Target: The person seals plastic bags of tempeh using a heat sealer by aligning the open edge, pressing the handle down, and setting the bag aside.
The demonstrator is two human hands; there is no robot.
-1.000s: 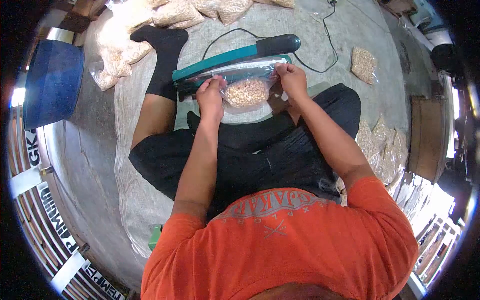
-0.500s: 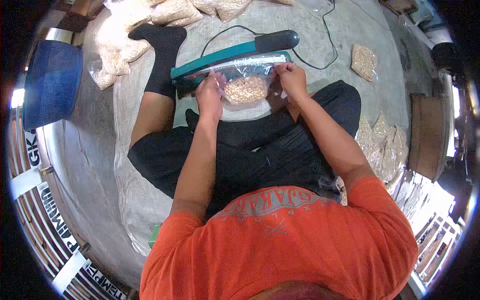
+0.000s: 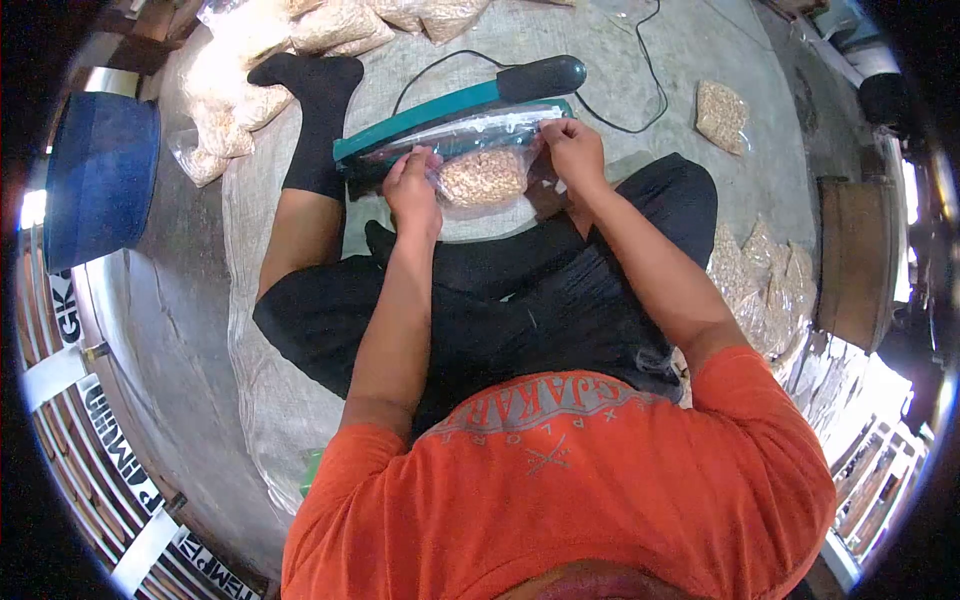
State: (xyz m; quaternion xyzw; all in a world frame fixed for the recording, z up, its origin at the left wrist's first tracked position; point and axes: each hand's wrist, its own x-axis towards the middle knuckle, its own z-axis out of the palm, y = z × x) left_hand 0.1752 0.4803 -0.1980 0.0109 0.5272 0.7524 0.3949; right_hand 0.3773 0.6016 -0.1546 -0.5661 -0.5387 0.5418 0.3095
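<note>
A clear plastic bag of pale beans point(image 3: 482, 180) lies in front of my crossed legs, its upper edge stretched across the bed of a green impulse sealer point(image 3: 420, 122). My left hand point(image 3: 412, 192) pinches the bag's left side near the sealer. On the opposite side, my right hand point(image 3: 574, 155) grips the bag's upper right corner, fingers closed on the film. Above the bag's edge, the sealer's arm with its black handle point(image 3: 542, 79) is raised. Where the film passes under my fingertips is partly hidden.
Filled bags point(image 3: 340, 25) are piled at the upper left. One filled bag point(image 3: 722, 117) lies to the right, and several more point(image 3: 765, 280) sit beside my right knee. A black cord point(image 3: 650, 75) runs behind the sealer. A blue container point(image 3: 103, 180) stands at far left.
The whole view has shifted slightly. Both hands keep their hold on the bag, and its top edge looks flatter along the sealer.
</note>
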